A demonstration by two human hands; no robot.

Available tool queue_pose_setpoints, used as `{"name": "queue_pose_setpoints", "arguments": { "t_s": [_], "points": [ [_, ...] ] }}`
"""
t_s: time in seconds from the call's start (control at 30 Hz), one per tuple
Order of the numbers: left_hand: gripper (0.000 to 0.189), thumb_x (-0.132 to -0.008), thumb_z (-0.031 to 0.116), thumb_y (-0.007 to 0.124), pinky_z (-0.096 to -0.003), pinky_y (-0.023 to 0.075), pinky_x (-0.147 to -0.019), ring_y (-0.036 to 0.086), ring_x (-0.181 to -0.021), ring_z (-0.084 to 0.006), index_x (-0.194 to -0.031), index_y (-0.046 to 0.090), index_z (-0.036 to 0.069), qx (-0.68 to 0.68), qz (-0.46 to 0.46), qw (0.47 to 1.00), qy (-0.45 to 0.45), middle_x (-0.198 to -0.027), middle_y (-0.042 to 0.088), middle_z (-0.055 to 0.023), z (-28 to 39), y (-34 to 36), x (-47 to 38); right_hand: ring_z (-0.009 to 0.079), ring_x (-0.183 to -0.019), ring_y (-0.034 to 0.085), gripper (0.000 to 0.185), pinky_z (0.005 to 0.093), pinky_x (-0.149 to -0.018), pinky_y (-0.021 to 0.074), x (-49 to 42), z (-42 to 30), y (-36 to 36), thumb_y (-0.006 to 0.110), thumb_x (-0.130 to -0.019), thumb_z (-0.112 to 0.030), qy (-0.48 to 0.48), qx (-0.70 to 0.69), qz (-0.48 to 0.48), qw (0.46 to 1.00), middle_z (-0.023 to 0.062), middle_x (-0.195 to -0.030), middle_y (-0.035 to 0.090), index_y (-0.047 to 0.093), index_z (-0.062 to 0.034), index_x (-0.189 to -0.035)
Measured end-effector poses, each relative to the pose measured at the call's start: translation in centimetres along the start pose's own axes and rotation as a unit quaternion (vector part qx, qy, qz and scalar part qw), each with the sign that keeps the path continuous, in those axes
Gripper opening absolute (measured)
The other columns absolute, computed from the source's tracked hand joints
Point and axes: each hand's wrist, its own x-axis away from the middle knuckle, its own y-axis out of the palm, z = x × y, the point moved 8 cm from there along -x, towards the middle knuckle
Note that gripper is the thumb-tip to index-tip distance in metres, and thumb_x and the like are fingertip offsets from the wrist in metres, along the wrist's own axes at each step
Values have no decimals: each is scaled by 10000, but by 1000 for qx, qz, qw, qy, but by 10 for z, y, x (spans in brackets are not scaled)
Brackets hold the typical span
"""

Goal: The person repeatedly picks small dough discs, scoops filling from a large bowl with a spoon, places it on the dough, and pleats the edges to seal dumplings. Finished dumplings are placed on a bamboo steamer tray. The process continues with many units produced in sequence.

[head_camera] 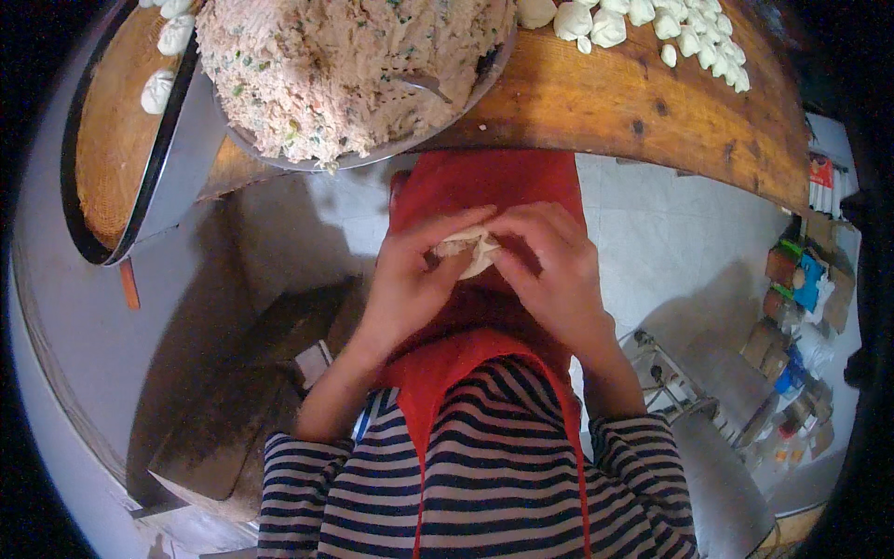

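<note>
Between both hands, above the red apron (489,185), is a round dough wrapper (478,260) with meat filling showing inside its partly gathered edge. My left hand (422,262) cups the bun from the left, thumb over the filling. On the opposite side, the fingers and thumb of my right hand (548,251) pinch the dough rim. Just beyond my hands, a large metal bowl (408,148) holds a heap of minced filling (335,70) flecked with green. A metal utensil (424,85) is partly sunk in that filling.
Several dough pieces (607,28) lie on the wooden table (628,91), whose front edge curves before me. At left, a round steamer tray (115,154) carries several pleated buns (158,91). Boxes and bags (796,356) crowd the floor at right, near a metal-framed object (674,384).
</note>
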Motion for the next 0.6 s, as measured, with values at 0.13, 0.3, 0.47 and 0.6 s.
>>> {"name": "queue_pose_setpoints", "arguments": {
  "t_s": [0.13, 0.3, 0.47, 0.6],
  "points": [
    [586, -852, -108, 598, -328, 528, -998, 699, -1143, -241, -1404, 636, 88, -111, -34, 991, 62, -1258, 716, -139, 14, 2, -9, 323, -949, 682, 178, 439, -803, 581, 1, 2, 3, 769, -827, -117, -6, 12, -30, 999, 84, -978, 700, 687, -101, -984],
    [687, -837, -101, 611, -349, 508, -1046, 662, -1220, -241, -1493, 518, 81, -146, -30, 987, 58, -1325, 689, -133, 15, -1, -12, 318, -906, 681, 163, 423, -797, 568, -2, 8, 7, 772, -822, -96, -7, 41, -49, 998, 88, -960, 710, 692, -85, -964],
    [467, -996, 30, 561, -350, 565, -934, 675, -1129, -217, -1460, 506, 25, 149, -13, 987, -54, -1262, 677, -114, -17, 1, 0, 311, -893, 678, 138, 402, -793, 558, -1, 15, 12, 770, -821, -89, 21, 23, -71, 997, 91, -946, 704, 698, -75, -937],
    [336, -1085, 165, 473, -347, 597, -893, 668, -1076, -194, -1380, 545, 21, 316, 36, 936, -148, -1227, 655, -102, -47, 14, 13, 300, -900, 680, 126, 401, -799, 556, 2, 17, 13, 770, -821, -93, 63, -11, -44, 997, 90, -939, 701, 710, -70, -929]
  ]
}}
